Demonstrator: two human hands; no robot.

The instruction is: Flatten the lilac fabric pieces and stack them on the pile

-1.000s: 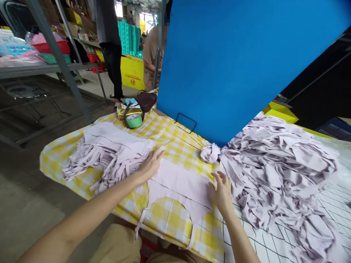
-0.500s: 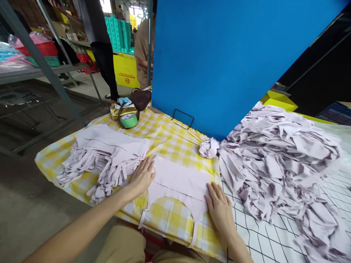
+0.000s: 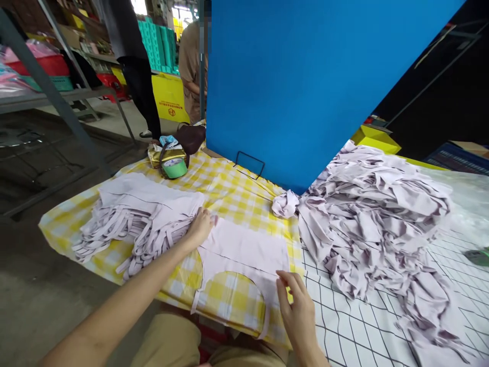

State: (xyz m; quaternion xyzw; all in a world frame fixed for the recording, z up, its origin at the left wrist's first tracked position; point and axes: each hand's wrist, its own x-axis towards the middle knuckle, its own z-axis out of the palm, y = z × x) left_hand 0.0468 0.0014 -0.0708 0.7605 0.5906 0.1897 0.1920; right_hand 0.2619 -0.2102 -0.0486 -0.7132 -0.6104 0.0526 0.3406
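Note:
A pale lilac strappy camisole top [image 3: 240, 247] lies spread on the yellow checked cloth, its straps pointing towards me. At its far left corner my left hand [image 3: 200, 227] has curled fingers closed on the fabric. My right hand [image 3: 300, 306] is at the right side edge, thumb and forefinger tips drawn together on the fabric, the other fingers bent. Left of the top is a neat stack of the same lilac tops [image 3: 148, 199], straps hanging towards me. A large crumpled heap of lilac tops [image 3: 367, 219] lies to the right.
A tall blue board [image 3: 305, 92] stands at the table's back, with a black wire stand [image 3: 250, 165] at its foot. Green tape [image 3: 174, 168] and a dark bag [image 3: 191, 138] sit at the far left. People [image 3: 130, 56] are beyond the table, beside a metal rack [image 3: 57, 92].
My left hand has gone from lying flat to curled fingers on the top's corner. My right hand has lifted from flat, drawing thumb and forefinger together. The view has shifted slightly.

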